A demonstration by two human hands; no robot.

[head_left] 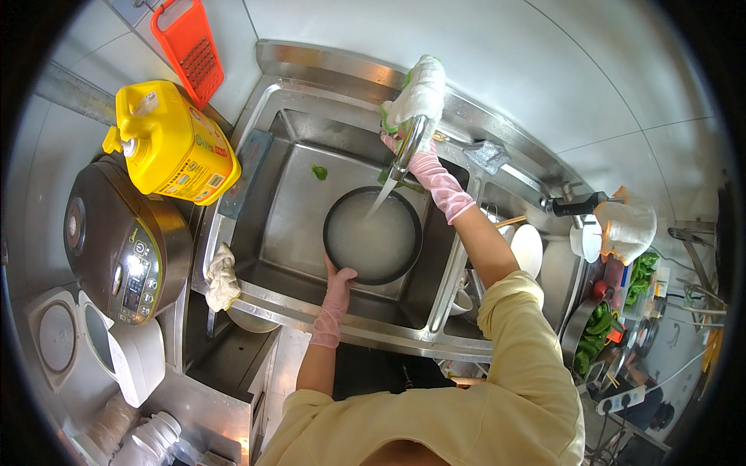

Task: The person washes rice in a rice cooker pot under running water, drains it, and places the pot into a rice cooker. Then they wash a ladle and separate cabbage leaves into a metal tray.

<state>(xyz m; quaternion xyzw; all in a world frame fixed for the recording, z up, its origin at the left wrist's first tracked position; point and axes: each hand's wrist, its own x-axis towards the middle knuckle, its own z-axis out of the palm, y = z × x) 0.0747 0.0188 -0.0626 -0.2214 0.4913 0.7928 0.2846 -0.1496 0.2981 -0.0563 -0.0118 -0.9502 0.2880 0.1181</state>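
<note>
A round black pot point(336, 247) of cloudy whitish water sits in the left basin of the steel sink point(291, 194). My left hand point(339, 281), in a pink rubber glove, grips its near rim, thumb on the edge. Water pours from the curved faucet point(403, 159) into the pot. A white cloth with green edging point(422, 92) is wrapped about the faucet's top. My right hand point(398, 144), also pink-gloved, reaches up to the faucet beside this cloth; spout and cloth hide most of its fingers. A green leaf point(318, 172) lies on the basin floor.
Left of the sink stand a yellow jug point(186, 147) and a dark rice cooker point(128, 233). An orange grater point(193, 58) hangs above. A rag point(222, 278) drapes over the sink's front-left edge. Dishes point(527, 250) fill the right basin; green peppers point(597, 330) lie farther right.
</note>
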